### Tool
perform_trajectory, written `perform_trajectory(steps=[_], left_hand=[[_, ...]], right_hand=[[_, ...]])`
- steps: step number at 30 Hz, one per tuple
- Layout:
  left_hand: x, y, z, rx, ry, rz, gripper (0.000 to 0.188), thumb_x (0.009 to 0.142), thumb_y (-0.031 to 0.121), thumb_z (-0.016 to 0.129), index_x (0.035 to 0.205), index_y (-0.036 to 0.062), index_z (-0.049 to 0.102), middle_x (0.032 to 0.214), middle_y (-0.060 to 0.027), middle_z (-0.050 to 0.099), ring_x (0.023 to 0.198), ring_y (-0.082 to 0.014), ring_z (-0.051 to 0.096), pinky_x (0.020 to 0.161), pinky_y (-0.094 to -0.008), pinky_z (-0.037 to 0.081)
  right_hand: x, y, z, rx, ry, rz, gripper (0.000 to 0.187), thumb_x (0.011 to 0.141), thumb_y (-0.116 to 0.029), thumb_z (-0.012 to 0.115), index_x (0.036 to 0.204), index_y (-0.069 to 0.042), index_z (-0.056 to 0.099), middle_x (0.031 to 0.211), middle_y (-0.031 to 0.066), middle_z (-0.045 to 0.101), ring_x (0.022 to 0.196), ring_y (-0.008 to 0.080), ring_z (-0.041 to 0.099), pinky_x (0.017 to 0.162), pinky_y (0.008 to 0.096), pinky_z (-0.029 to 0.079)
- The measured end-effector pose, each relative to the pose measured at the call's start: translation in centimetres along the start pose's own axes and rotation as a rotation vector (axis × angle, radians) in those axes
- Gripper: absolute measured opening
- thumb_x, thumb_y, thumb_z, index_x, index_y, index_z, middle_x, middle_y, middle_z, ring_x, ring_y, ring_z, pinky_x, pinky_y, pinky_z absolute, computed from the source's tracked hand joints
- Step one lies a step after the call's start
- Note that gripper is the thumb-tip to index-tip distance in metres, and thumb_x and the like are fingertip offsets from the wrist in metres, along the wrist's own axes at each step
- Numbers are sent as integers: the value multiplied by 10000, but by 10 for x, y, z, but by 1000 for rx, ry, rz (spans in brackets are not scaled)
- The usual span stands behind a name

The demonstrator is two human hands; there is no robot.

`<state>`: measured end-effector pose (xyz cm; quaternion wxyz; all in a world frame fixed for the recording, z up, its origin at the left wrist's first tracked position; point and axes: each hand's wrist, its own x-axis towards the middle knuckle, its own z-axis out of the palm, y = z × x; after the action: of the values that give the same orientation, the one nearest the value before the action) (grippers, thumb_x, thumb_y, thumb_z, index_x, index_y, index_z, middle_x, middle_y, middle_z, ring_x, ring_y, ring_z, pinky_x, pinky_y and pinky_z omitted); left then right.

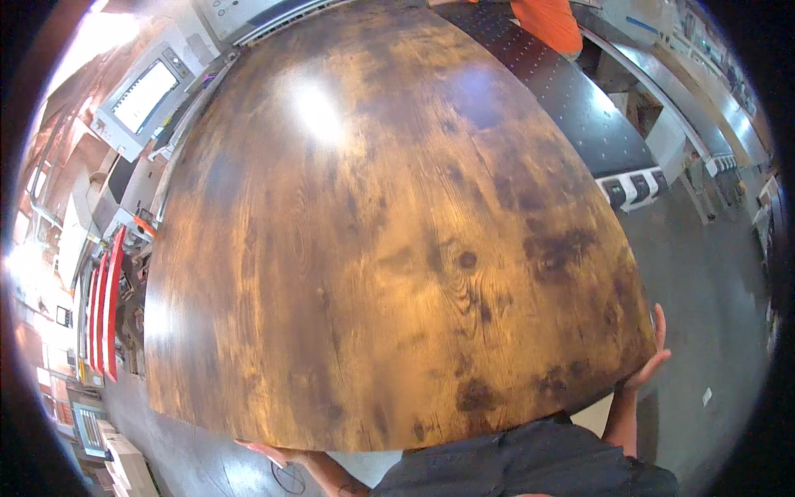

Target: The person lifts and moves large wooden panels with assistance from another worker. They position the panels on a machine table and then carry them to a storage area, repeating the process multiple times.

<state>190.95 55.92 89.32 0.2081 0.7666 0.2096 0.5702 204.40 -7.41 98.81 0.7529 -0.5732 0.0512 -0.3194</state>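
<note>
One big brown wood-grain panel directly ahead of both hands, long axis apparently running fwd. R hand at near-R corner, digits apart; L hand at near edge, L of centre, partly hidden. Grip: can't tell if clamped, either side. Beyond R edge, black studded counter, w/ co-worker in orange near far end. Grey floor R, screen upper L, red bars L.

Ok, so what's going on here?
A person's bare left hand is at the near edge of a large, flat, mottled brown wood-grain panel, toward its left; the bare right hand is at the near right corner. Past the panel's right edge are a black, dotted table and someone in orange.
</note>
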Motion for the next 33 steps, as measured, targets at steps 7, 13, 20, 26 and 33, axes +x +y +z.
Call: perform_trajectory(steps=[7,13,20,26,33], left_hand=[[8,9,27,-721,182,-443,672,1116,474,235,1654,105,75,1676,-219,149,1501,-383,317,1190,-567,379],[2,-13,34,53,68,132,827,1047,526,475,1653,128,78,1690,-223,47,1514,-446,258,1182,-619,370],[12,10,51,92,71,136,921,1004,552,550,1655,140,44,1677,-253,67,1514,-481,234,1155,-657,384],[40,53,110,-795,275,-582,774,1053,600,358,1635,149,120,1642,-217,194,1460,-380,350,1147,-582,414],[48,64,87,-402,49,-693,910,1054,595,430,1650,45,15,1700,-184,109,1503,-338,293,1224,-470,300]], right_hand=[[18,2,6,74,-44,-2,897,1032,-715,307,1560,9,334,1290,146,616,1189,257,605,1041,427,485],[20,13,0,26,-28,-74,837,1055,-672,306,1552,-2,364,1265,142,612,1166,259,614,1011,416,497],[24,26,-2,-11,68,-75,872,1032,-710,327,1549,-9,373,1264,144,606,1173,263,610,1015,419,506],[61,65,10,201,-62,-95,986,952,-822,333,1553,-41,381,1333,137,574,1189,262,603,1033,436,512],[76,70,-14,-130,-229,-69,921,1014,-758,282,1507,3,445,1490,139,494,1374,249,466,1165,395,347]])
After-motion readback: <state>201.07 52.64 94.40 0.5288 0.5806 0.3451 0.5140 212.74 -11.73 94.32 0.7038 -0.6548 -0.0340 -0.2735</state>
